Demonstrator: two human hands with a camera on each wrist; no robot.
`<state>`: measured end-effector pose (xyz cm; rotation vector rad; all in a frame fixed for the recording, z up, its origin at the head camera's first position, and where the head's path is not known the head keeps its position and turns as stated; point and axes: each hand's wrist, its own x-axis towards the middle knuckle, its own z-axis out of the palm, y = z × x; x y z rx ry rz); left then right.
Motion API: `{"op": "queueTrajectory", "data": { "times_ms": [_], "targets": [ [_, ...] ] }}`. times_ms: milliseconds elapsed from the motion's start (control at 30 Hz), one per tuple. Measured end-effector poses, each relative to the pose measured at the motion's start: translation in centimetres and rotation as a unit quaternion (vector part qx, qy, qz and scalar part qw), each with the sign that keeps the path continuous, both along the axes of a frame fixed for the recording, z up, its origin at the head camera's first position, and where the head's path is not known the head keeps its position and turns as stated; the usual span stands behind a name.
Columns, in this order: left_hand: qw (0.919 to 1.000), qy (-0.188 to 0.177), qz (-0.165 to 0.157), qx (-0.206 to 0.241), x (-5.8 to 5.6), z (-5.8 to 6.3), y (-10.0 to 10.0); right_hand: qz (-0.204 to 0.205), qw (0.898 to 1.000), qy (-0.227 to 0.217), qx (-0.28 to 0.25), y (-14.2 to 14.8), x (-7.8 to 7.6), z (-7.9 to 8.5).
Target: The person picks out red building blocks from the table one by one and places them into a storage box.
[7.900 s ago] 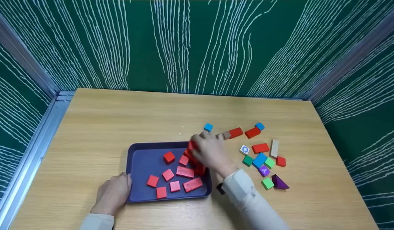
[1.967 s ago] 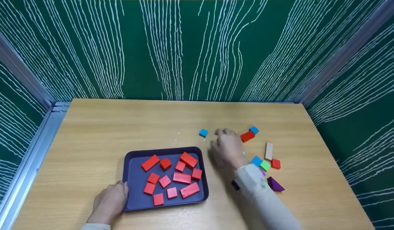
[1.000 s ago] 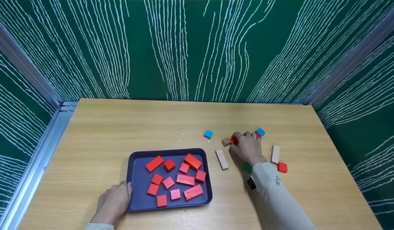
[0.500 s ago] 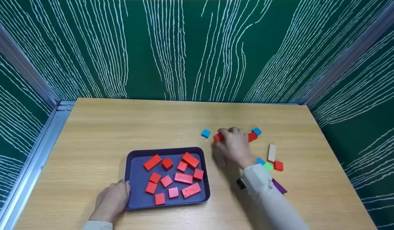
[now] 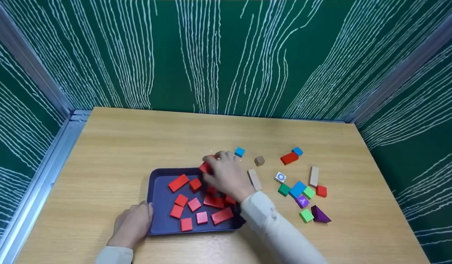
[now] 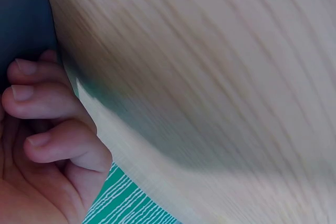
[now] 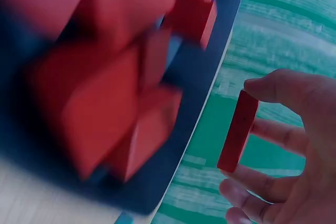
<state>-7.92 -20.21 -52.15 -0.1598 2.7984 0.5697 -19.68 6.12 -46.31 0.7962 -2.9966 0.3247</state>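
Note:
My left hand (image 5: 133, 224) grips the left rim of a dark blue tray (image 5: 157, 220); in the left wrist view its fingers (image 6: 50, 100) curl at the tray's edge (image 6: 26, 14). Several red blocks, cubes and longer ones such as this red block (image 5: 222, 216), lie in the tray. Over the tray's back right part, my right hand (image 5: 229, 176) pinches a red rectangular block (image 5: 205, 167). In the right wrist view that held block (image 7: 239, 131) sits between thumb and fingers, and the hand hides part of the tray's right side in the head view.
Right of the tray lie a pale wooden block (image 5: 254, 179), a brown cube (image 5: 259, 160), a red block (image 5: 289, 158), a blue block (image 5: 297, 189), a purple wedge (image 5: 320, 214) and several other colored blocks. A small blue cube (image 5: 239, 151) sits behind. Green patterned walls enclose the table (image 5: 156, 135).
My right hand has carried a red block left from beside the brown cube to over the tray. Earlier it brought other red blocks there. A pale block now lies by the tray; the left hand stays.

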Motion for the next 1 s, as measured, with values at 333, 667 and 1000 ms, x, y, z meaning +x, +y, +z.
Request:
{"op": "queueTrajectory", "data": {
  "times_ms": [333,667,1000],
  "targets": [
    [0.9995,0.031,0.004,-0.004,-0.1,0.0,-0.2,0.126,0.992,-0.007,-0.008,-6.9,1.3,-0.7],
    [0.9996,0.027,0.012,-0.002,-0.4,-0.6,0.6,0.153,0.986,-0.062,0.037,-10.3,1.5,-1.9],
    [0.9987,0.048,0.014,-0.004,-0.2,-0.3,-0.1,0.168,0.983,-0.061,0.037,-11.4,1.0,-2.5]
  ]
}}
